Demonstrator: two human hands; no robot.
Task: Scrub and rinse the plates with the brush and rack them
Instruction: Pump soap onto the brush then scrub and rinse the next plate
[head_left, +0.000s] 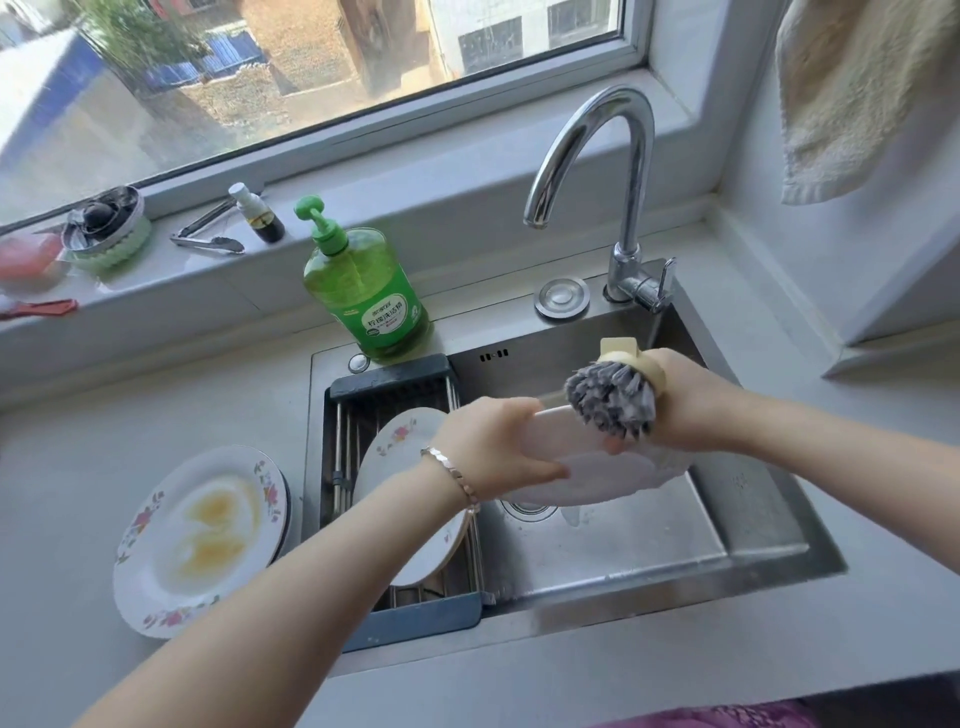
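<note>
My left hand (498, 441) grips the left rim of a white plate (587, 467) held tilted over the steel sink (769, 525). My right hand (691, 400) holds a brush (613, 400) with grey bristles and a cream handle; the bristles touch the plate's upper edge. A floral plate (395, 441) leans in the dark blue rack (395, 384) at the sink's left end, partly hidden by my left forearm. A short stack of floral plates (192, 535) lies on the counter left of the sink, the top one smeared with yellow residue.
A chrome faucet (623, 171) arches over the sink's back right. A green soap bottle (369, 291) stands behind the rack. On the windowsill lie tongs (208, 234), a small dark bottle (260, 215) and a round scrubber (106, 228). A towel (862, 88) hangs top right.
</note>
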